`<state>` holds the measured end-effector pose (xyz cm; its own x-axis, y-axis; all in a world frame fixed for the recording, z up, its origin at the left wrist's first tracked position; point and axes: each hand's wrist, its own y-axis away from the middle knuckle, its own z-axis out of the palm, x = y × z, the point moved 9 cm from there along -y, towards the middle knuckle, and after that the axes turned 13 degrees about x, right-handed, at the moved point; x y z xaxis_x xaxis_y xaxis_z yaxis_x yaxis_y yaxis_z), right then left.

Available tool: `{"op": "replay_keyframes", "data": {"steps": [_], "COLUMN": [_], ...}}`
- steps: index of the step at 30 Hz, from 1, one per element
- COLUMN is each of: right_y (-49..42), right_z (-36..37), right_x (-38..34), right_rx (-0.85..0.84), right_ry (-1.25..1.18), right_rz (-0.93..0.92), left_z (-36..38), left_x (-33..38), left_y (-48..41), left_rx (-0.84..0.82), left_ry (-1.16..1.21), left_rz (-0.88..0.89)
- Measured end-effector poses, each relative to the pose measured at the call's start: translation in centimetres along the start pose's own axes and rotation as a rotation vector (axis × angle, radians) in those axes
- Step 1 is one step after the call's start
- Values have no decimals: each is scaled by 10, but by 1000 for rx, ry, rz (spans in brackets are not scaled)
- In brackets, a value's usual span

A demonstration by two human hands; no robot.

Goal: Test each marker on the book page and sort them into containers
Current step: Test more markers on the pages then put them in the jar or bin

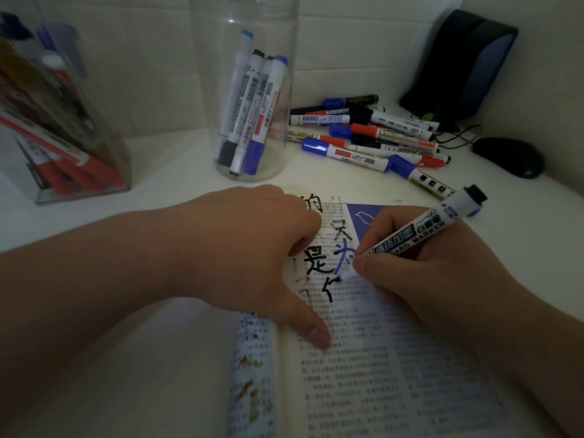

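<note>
Left hand [252, 248] lies flat with fingers spread on the book page [379, 358], grasping nothing — it pins the paper against drag. Right hand [426, 267] grips the marker [420, 229] in a writing hold, tip at the page — testing ink flow beside earlier strokes.

I log a white counter [177, 159] and pale tiled wall [151, 58]. Open book page [379, 358]: white, fine grey print, big black and blue handwritten characters, one blue panel with a white outline. Marker with white barrel and black lettering [420, 230]: black end cap. Clear round plastic jar [249, 90]: white markers capped light blue, black, blue. Loose heap of markers [369, 134]: white bodies, caps blue, red, black. Clear square box [60, 121]: mostly red markers. Black computer mouse [508, 156].
</note>
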<state>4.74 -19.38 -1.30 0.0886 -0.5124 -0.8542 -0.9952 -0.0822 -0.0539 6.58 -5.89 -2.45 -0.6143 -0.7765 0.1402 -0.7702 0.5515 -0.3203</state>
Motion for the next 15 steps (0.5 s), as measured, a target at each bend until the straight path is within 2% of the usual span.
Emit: {"op": "replay_keyframes", "data": {"steps": [4, 6, 9, 10, 11, 12, 14, 15], "right_y": [5, 5, 3, 3, 3, 3, 4, 3], "right_z": [10, 10, 6, 5, 5, 5, 7, 7], "right_x": [2, -1, -5, -5, -6, -6, -7, -7], "right_rx": [-149, -147, -84, -73, -68, -71, -86, -89], "right_ry": [-7, -19, -37, -30, -24, -24, -30, -32], "right_rz": [22, 6, -29, -36, -39, -41, -51, -55], "left_z": [9, 28, 46, 42, 18, 2, 9, 14], "left_x": [-5, -21, -40, -27, -16, -3, -7, -16], "left_y": [0, 13, 14, 5, -9, 3, 6, 1], "left_rx": [-26, -51, -163, -99, 56, 59, -3, 6], "left_ry": [-35, 100, 20, 61, -10, 26, 30, 125], "left_rz": [-42, -139, -147, -108, -45, 32, -71, -196]}}
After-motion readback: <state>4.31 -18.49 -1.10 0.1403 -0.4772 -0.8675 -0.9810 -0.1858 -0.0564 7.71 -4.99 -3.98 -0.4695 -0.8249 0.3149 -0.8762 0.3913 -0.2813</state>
